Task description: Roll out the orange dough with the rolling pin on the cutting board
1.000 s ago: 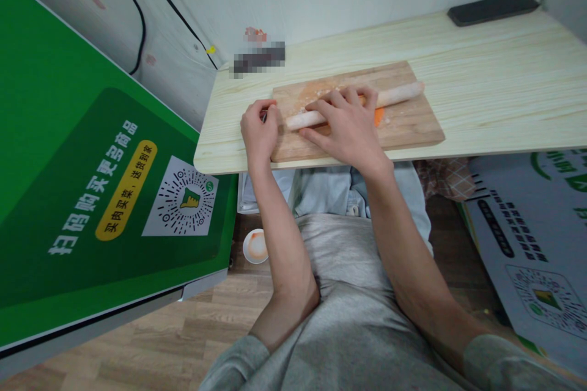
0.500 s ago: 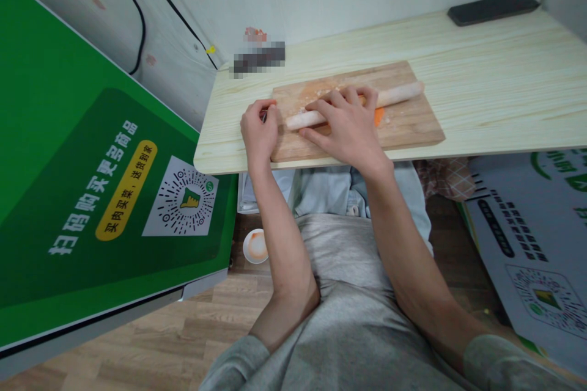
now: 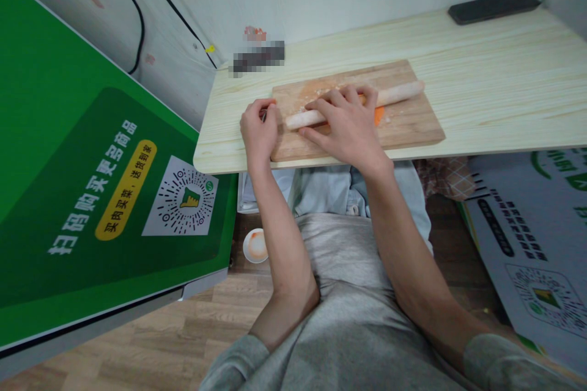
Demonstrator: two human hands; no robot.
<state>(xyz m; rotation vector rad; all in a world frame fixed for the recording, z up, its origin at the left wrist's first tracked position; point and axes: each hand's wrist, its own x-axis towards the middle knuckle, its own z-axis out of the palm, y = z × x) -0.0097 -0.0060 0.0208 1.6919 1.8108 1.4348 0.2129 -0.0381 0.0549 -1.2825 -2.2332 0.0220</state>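
Note:
A pale wooden rolling pin (image 3: 398, 94) lies slantwise across a wooden cutting board (image 3: 413, 128). My right hand (image 3: 351, 125) rests over the pin's middle, its fingers curled across the top and the thumb on the near side. Under the pin, a bit of flat orange dough (image 3: 378, 115) shows; the rest is hidden by the hand. At the board's left edge, my left hand (image 3: 260, 131) is closed in a pinch, with a speck of orange at its fingertips. What it holds, if anything, I cannot make out. Whitish flour and orange smears mark the board.
The board sits at the front edge of a light wood-grain table (image 3: 486, 85). A black phone-like slab (image 3: 494, 7) lies at the back right. A green panel (image 3: 92, 183) stands close on the left. Below the table is a small white bowl (image 3: 255, 246).

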